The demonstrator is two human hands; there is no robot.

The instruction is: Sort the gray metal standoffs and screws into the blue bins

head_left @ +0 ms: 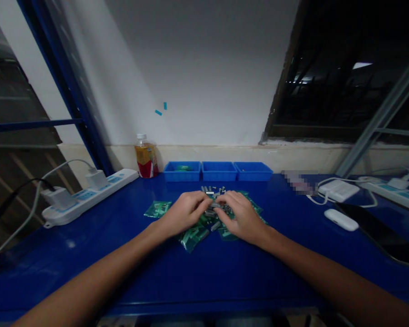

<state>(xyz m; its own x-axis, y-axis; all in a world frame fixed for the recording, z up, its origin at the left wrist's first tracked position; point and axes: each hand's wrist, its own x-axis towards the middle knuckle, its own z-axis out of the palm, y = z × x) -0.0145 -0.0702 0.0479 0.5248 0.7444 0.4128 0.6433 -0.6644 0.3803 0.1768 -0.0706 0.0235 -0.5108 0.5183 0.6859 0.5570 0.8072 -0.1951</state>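
A loose pile of small silvery metal cylinders (215, 225) lies in the middle of the blue table, among green-tinted plastic bags. My left hand (187, 208) is closed at the pile's left side, thumb and forefinger pressed together; whatever is between them is too small to make out. From the right, my right hand (241, 213) reaches into the same pile with thumb and fingers curled toward each other around something small and grey. Both sets of fingertips nearly meet. One green bag (192, 237) lies in front of the pile, and another bag (157, 209) is left of my left hand.
Three blue bins (219, 171) stand along the wall; the left one holds something green. A drink bottle (146, 156) is beside them. Power strips (85, 202) with cables lie at both sides. On the right are a white case (341, 220) and a dark phone (381, 234).
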